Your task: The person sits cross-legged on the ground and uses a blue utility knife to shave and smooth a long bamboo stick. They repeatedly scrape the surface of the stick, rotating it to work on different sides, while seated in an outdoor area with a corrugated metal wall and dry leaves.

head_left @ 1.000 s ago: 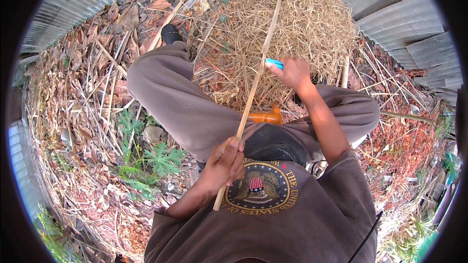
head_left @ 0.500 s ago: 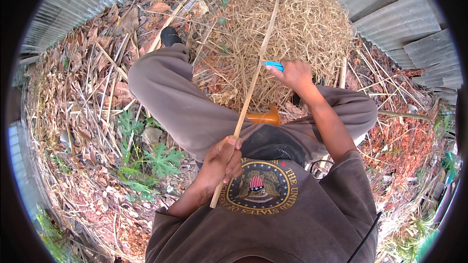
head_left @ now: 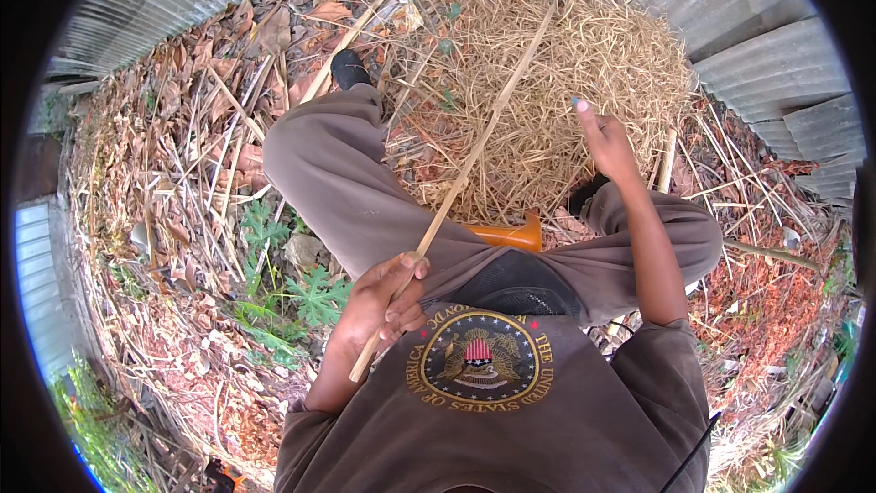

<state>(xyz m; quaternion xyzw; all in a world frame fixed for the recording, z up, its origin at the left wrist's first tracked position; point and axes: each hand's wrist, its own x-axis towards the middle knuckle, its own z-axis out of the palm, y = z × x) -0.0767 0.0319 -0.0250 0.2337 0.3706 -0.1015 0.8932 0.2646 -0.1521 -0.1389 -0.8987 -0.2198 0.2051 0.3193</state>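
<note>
My left hand (head_left: 381,299) is closed around the lower part of a long, thin bamboo strip (head_left: 479,141). The strip slants up and away to the right, its far end over a heap of pale shavings (head_left: 630,64). Apart from it, on the right, my right hand (head_left: 610,148) is closed with the thumb stretched along the top. Only a small blue bit of the knife (head_left: 576,102) shows at the thumb tip; my fingers hide the rest, and the blade cannot be made out.
An orange plastic object (head_left: 511,236) lies between my crossed legs. Corrugated metal sheets (head_left: 776,64) close off the far side and right. Dry leaves (head_left: 269,32) and loose sticks cover the ground at left, near a green leafy plant (head_left: 319,297). A pale stick (head_left: 351,41) lies beyond my left foot.
My right hand has come off the strip and moved right, turning so the blue handle is mostly hidden. My left hand has shifted slightly left, and the strip now slants more.
</note>
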